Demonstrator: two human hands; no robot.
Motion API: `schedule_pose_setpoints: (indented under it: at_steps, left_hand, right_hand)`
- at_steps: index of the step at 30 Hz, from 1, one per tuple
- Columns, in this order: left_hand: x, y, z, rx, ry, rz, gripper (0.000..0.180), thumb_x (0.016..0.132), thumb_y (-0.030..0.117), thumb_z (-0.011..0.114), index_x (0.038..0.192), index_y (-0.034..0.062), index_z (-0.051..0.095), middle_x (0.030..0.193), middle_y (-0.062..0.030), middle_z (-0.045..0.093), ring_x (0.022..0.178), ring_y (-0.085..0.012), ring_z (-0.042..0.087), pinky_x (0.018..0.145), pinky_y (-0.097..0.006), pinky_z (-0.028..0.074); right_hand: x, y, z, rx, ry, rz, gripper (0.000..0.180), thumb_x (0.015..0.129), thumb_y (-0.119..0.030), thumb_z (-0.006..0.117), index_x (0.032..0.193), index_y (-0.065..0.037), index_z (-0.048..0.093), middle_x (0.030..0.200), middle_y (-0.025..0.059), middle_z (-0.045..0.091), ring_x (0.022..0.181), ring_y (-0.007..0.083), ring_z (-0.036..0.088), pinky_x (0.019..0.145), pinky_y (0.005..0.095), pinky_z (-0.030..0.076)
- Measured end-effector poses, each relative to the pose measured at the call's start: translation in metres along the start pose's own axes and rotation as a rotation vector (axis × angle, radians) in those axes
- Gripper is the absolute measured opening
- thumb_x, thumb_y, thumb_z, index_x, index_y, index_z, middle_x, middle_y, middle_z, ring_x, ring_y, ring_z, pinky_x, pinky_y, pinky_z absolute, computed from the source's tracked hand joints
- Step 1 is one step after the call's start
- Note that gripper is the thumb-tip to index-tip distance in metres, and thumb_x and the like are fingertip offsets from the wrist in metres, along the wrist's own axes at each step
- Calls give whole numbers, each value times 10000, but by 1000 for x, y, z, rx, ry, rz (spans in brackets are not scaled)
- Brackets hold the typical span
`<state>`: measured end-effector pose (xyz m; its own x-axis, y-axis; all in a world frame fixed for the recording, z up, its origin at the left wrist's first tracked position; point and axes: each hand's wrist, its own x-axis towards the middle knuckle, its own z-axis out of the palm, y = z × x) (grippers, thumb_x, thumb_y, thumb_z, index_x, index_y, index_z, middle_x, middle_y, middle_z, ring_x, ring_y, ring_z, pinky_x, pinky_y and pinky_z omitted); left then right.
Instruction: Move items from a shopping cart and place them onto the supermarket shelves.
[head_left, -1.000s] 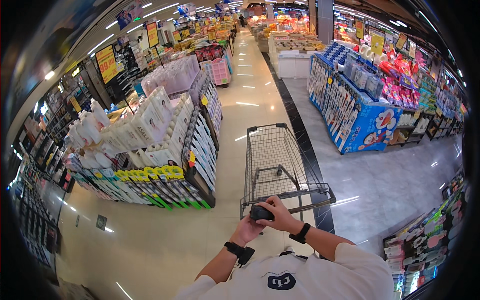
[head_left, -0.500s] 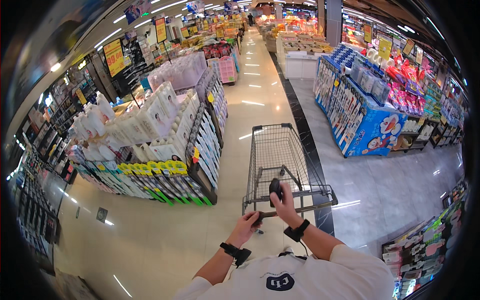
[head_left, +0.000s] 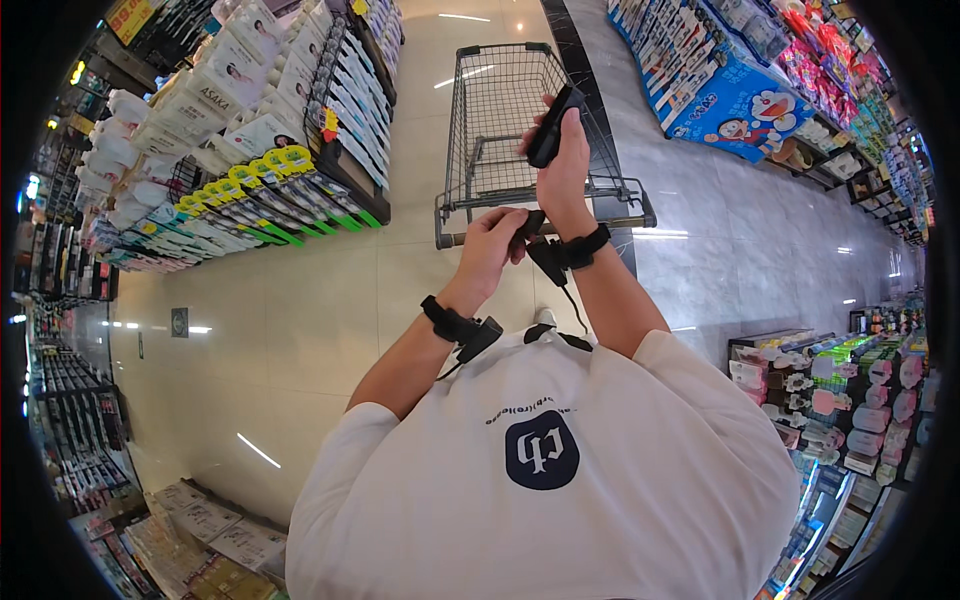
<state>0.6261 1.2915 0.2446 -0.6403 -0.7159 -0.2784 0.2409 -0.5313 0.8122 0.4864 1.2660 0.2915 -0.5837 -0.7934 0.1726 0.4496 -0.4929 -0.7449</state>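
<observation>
My right hand [head_left: 566, 165] is raised above the cart's handle, its fingers wrapped round a black oblong device [head_left: 555, 124]. In front of me stands a grey wire shopping cart [head_left: 510, 85]; no goods show in its basket. My left hand [head_left: 490, 250] is closed at the cart's handle [head_left: 615, 222], with a small dark object [head_left: 528, 230] between thumb and fingers. Whether these fingers also touch the handle is hidden. Each wrist wears a black strap with a small device, the left one [head_left: 460, 328] and the right one [head_left: 570, 255], with cables.
On the left, a display stand [head_left: 250, 130] carries boxed white goods and hanging toothbrush-like packs. A blue display [head_left: 735, 105] stands at the far right. Shelves with pink goods [head_left: 865, 420] fill the near right, and stacked packages [head_left: 215, 530] the near left. Tiled floor [head_left: 260, 340] lies between.
My view has tipped down, so the cart and displays sit higher in the picture. The black device in my right hand has tilted to the right. Both hands keep their hold.
</observation>
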Motion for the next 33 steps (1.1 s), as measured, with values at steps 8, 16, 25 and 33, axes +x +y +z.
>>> schedule_pose_setpoints:
  at_steps: [8, 16, 25, 33]
  left_hand:
    - [-3, -9, 15, 294, 137, 89, 244, 908, 248, 595, 869, 8, 623, 649, -31, 583, 482, -76, 489, 443, -218, 370]
    - [-2, -7, 17, 438, 34, -62, 322, 912, 308, 602, 918, -11, 638, 651, -20, 578, 504, -78, 533, 462, -212, 426]
    - [-12, 6, 8, 966, -309, 613, 395, 796, 208, 726, 1106, -16, 627, 849, -80, 613, 725, -175, 593, 622, -277, 477]
    - [-20, 8, 13, 1062, -316, 723, 439, 707, 150, 764, 1080, -34, 623, 886, -105, 578, 787, -269, 573, 686, -320, 483]
  right_hand:
    - [-1, -10, -4, -107, 4, -109, 443, 984, -388, 421, 1174, 3, 506, 845, 41, 505, 649, 133, 533, 570, 283, 455]
    - [7, -12, -10, -148, 4, -167, 433, 983, -366, 433, 1180, 13, 504, 850, 36, 518, 621, 118, 527, 560, 257, 446]
    - [14, -21, -24, -187, 58, -153, 431, 978, -380, 442, 1157, 3, 529, 837, 39, 528, 627, 117, 530, 557, 252, 449]
    - [18, -19, -33, -271, 155, -177, 442, 955, -422, 480, 1109, -16, 562, 803, 40, 541, 636, 126, 547, 560, 260, 464]
